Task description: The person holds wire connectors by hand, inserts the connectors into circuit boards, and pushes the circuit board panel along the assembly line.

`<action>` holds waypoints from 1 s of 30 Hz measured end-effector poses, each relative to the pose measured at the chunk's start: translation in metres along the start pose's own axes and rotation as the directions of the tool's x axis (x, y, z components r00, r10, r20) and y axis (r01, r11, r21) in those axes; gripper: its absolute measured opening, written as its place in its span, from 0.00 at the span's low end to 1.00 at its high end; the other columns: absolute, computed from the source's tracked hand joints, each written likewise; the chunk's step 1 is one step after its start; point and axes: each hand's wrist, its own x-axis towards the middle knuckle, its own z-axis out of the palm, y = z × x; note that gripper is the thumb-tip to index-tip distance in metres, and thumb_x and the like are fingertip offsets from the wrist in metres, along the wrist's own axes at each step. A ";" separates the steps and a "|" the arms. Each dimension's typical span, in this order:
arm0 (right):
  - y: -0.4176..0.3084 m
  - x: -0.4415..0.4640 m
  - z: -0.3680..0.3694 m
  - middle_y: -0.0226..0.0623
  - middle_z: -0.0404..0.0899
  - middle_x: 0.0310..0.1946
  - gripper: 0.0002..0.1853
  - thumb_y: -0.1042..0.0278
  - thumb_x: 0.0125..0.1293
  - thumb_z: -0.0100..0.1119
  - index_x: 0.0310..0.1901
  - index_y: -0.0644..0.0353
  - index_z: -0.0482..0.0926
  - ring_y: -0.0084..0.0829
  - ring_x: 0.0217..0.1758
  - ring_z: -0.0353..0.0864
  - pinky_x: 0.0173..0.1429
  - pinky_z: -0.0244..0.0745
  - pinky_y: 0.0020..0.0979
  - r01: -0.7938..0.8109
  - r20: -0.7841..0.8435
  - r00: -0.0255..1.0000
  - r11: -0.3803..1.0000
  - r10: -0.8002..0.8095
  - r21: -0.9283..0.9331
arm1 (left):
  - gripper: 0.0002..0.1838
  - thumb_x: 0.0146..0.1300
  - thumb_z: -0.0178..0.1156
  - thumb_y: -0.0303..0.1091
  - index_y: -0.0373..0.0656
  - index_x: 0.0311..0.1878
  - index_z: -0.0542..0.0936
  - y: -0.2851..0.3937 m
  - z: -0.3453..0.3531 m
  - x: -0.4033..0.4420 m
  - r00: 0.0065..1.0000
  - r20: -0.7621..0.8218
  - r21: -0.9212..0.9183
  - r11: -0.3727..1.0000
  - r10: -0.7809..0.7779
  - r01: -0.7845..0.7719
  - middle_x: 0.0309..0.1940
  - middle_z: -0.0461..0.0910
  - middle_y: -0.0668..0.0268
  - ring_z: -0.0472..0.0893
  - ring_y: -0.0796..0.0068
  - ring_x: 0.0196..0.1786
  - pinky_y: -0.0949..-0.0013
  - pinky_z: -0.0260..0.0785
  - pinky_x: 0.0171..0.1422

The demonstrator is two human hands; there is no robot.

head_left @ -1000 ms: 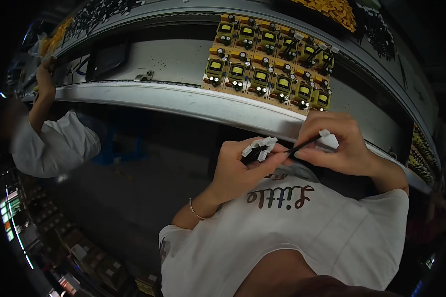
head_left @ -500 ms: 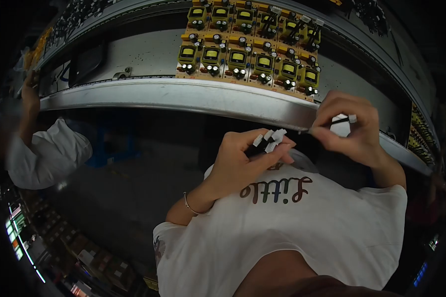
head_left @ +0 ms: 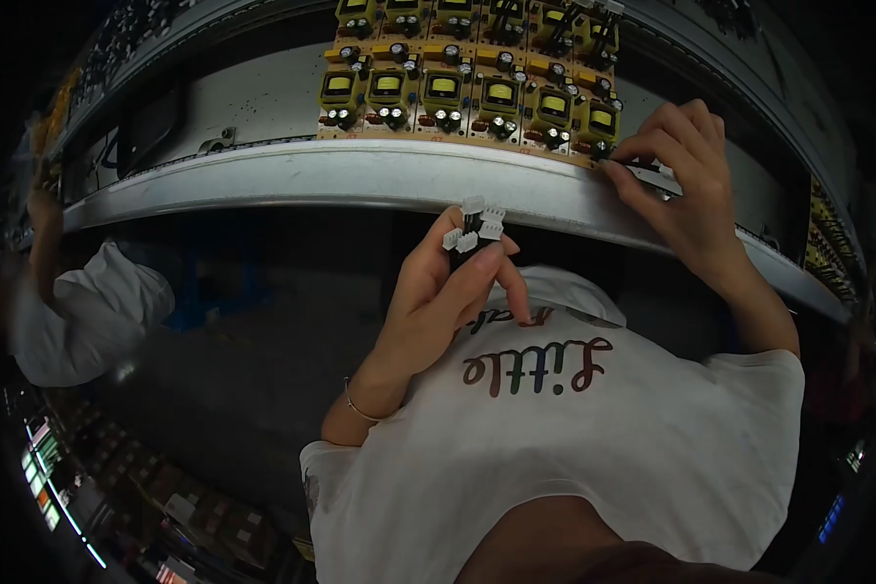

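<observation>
My left hand (head_left: 448, 297) is closed around a bunch of white plug connectors (head_left: 475, 224) with black wires, held in front of the bench rail. My right hand (head_left: 686, 175) pinches a short black wire lead (head_left: 642, 164) between thumb and forefinger. Its fingertips are at the lower right corner of a panel of circuit boards (head_left: 428, 133); whether the lead touches the board is hard to make out. Yellow-topped transformers (head_left: 499, 92) and capacitors stand in rows on the panel. Black leads (head_left: 555, 31) with white ends rise from several boards at the far right.
A metal rail (head_left: 263, 175) runs along the bench front. Left of the panel, a small metal clip (head_left: 216, 141) sits by the rail. Another person's sleeve (head_left: 97, 311) and arm are at far left. More boards (head_left: 822, 234) lie at the right edge; cartons (head_left: 204, 516) stand lower left.
My right hand has moved up from in front of the rail to the panel's right corner with the lead. My left hand has shifted up and left with the connectors. The view has tilted slightly.
</observation>
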 end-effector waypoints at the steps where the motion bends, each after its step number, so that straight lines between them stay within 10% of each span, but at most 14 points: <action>1: 0.000 -0.001 0.000 0.28 0.70 0.27 0.08 0.73 0.44 0.68 0.26 0.57 0.77 0.29 0.35 0.67 0.41 0.59 0.30 0.007 -0.006 1.000 1.000 -0.007 -0.015 | 0.09 0.69 0.46 0.33 0.39 0.47 0.68 -0.002 0.000 0.000 1.000 0.006 -0.015 1.000 0.024 -0.024 0.25 0.80 0.59 0.57 0.94 0.14 0.87 0.47 0.17; 30: 0.002 0.002 0.003 0.28 0.70 0.28 0.08 0.72 0.46 0.67 0.27 0.58 0.77 0.28 0.36 0.67 0.43 0.59 0.31 -0.004 0.049 0.999 1.000 0.004 -0.002 | 0.11 0.68 0.48 0.32 0.37 0.48 0.72 0.002 -0.002 -0.002 0.999 -0.052 0.038 0.999 0.015 -0.013 0.27 0.80 0.63 0.58 0.95 0.16 0.88 0.50 0.20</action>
